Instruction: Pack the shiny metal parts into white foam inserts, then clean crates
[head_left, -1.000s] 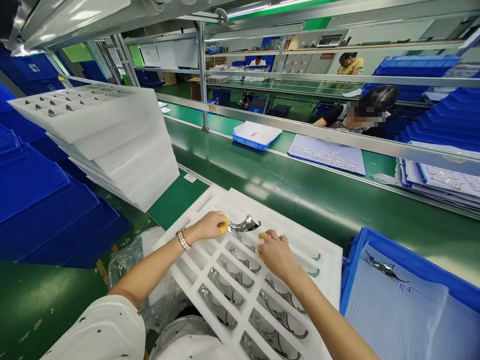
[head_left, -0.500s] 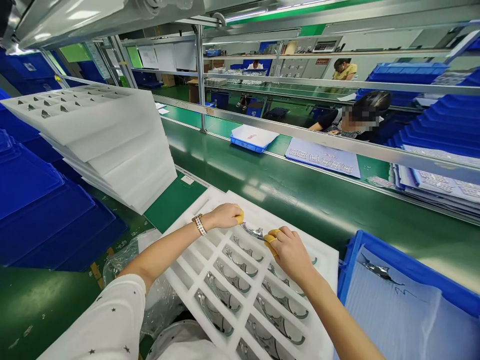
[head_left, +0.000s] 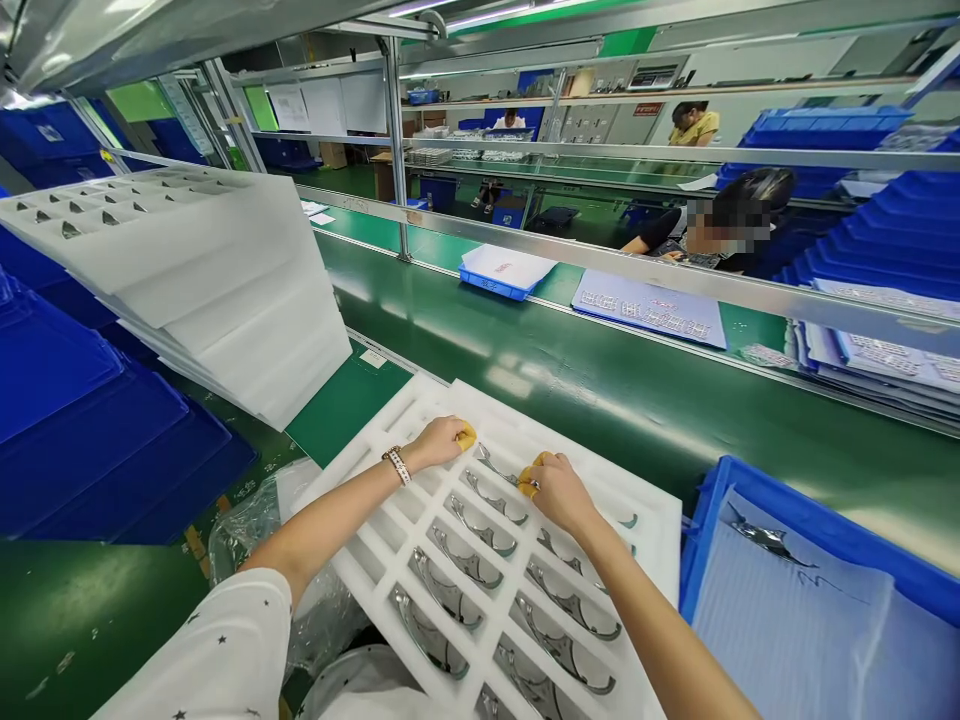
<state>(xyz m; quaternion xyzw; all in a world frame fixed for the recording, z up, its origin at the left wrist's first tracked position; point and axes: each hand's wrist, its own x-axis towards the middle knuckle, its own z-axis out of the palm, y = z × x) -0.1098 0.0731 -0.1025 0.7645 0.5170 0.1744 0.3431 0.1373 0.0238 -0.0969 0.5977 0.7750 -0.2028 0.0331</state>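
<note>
Rows of curved silvery metal parts (head_left: 559,648) lie in a slotted white foam tray (head_left: 652,505), where the yellow-tipped right hand (head_left: 556,488) pinches a slender silvery part (head_left: 491,466) near the left hand (head_left: 440,442), whose grip I cannot tell, with a glossy green worktop (head_left: 420,330) behind.

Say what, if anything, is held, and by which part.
The right hand is at the right end of a shiny part in the white tray; whether it grips cannot be told. The left hand, near the other end, shows nothing held.
</note>
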